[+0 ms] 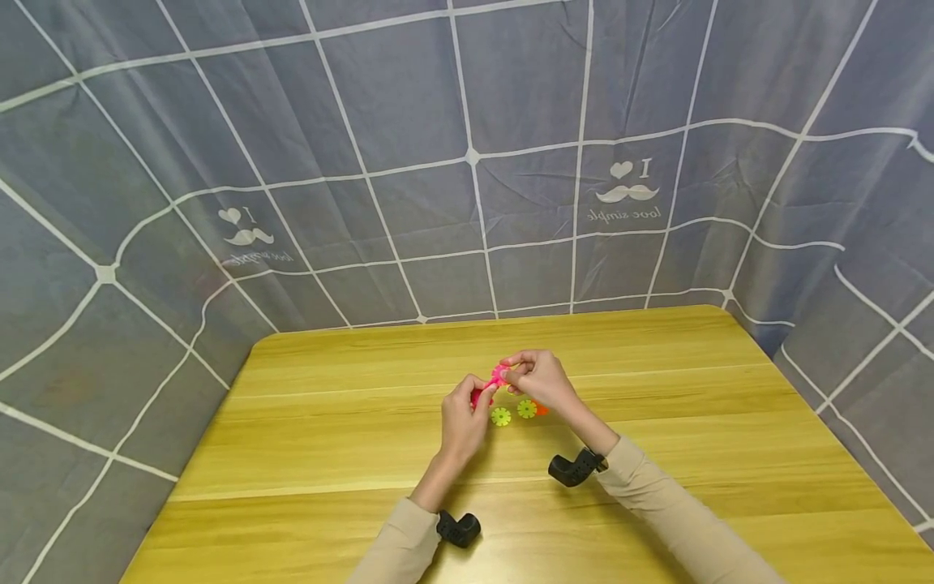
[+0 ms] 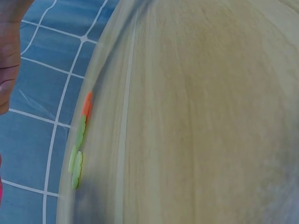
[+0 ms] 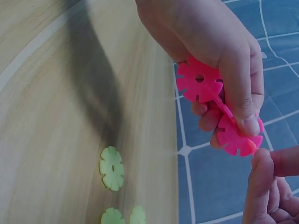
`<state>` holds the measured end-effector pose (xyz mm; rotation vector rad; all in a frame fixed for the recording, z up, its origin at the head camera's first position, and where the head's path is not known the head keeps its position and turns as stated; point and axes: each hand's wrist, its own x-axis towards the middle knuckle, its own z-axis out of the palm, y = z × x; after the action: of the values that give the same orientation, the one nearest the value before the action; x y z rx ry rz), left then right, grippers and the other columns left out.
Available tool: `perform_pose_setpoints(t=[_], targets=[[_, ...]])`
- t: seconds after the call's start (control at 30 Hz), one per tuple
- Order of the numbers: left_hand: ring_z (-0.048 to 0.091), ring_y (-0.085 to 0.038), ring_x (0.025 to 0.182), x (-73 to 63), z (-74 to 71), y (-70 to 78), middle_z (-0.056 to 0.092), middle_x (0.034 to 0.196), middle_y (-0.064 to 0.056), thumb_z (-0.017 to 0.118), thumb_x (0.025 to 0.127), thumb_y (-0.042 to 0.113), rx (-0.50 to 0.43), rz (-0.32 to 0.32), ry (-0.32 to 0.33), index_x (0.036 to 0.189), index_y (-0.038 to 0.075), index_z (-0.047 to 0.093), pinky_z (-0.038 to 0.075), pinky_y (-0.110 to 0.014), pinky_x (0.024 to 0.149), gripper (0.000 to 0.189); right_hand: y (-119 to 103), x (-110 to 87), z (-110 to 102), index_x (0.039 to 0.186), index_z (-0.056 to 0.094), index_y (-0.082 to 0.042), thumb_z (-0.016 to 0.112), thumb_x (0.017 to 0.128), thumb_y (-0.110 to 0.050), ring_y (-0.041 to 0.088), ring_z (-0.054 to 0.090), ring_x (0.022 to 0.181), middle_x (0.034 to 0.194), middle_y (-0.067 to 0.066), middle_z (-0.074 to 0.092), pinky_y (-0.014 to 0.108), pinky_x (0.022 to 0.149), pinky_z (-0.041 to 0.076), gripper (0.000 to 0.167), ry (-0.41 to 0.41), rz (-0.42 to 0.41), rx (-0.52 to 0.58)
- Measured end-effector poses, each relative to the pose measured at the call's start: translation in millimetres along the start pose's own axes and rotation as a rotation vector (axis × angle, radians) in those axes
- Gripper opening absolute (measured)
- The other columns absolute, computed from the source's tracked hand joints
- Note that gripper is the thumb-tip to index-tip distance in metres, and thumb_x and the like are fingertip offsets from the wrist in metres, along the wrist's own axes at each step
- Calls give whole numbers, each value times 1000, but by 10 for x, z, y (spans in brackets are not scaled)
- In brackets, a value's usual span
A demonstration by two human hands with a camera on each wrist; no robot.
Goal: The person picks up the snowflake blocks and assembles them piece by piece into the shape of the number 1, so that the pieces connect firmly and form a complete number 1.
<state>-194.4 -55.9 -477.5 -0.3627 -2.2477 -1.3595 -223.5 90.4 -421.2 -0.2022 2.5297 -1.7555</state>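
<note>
Over the table, in the head view, my left hand (image 1: pixel 463 422) grips joined pink notched discs (image 3: pixel 188 86) between its thumb and curled fingers. Seen close in the right wrist view, one disc lies by the palm and a second (image 3: pixel 232 139) sticks out past the left thumb. My right hand (image 1: pixel 543 380) pinches at the edge of the farther pink disc (image 1: pixel 499 373) with thumb and finger. Fingertips partly cover the pieces, so how they join there is unclear. Below both hands, yellow-green notched discs (image 1: pixel 496 417) lie flat on the wood.
An orange piece (image 1: pixel 541 410) touches or lies close to one yellow-green disc (image 1: pixel 527 404). The wooden table (image 1: pixel 328 454) reaches back to a grey curtain (image 1: pixel 525 195) with white grid lines. Black camera mounts (image 1: pixel 572 470) sit on both wrists.
</note>
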Motion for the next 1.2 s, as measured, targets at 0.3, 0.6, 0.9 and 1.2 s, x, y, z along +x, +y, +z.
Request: perform_pose_setpoints(t=[0.3, 0.6, 0.9, 1.2], targets=[[43, -3, 57, 2, 41, 3, 64, 69, -8, 65, 90, 8, -38, -20, 26, 81, 4, 61, 36, -15, 51, 11, -4, 25, -55, 102, 70, 3, 65, 82, -3, 8, 61, 53, 79, 23, 70, 43, 64, 58, 22, -40, -11, -26], [52, -15, 60, 46, -28, 12, 64, 71, -14, 63, 93, 14, -118, -115, -57, 88, 4, 61, 39, -16, 52, 11, 109, 94, -119, 113, 66, 8, 61, 93, -8, 13, 65, 63, 91, 22, 72, 27, 65, 58, 27, -118, -46, 54], [66, -38, 76, 104, -76, 29, 69, 94, -22, 61, 94, 9, -281, -282, -175, 113, -2, 60, 58, -38, 68, 22, 160, 108, -121, 113, 64, 11, 61, 90, -5, 10, 63, 64, 88, 18, 72, 20, 63, 56, 29, -108, 4, 126], [65, -33, 78, 136, -158, 89, 65, 97, -29, 53, 94, 0, -381, -422, -239, 118, -8, 61, 55, -30, 67, 26, 214, 112, -129, 114, 65, 9, 57, 92, -5, 9, 62, 65, 97, 23, 71, 28, 68, 58, 27, -137, 28, 88]])
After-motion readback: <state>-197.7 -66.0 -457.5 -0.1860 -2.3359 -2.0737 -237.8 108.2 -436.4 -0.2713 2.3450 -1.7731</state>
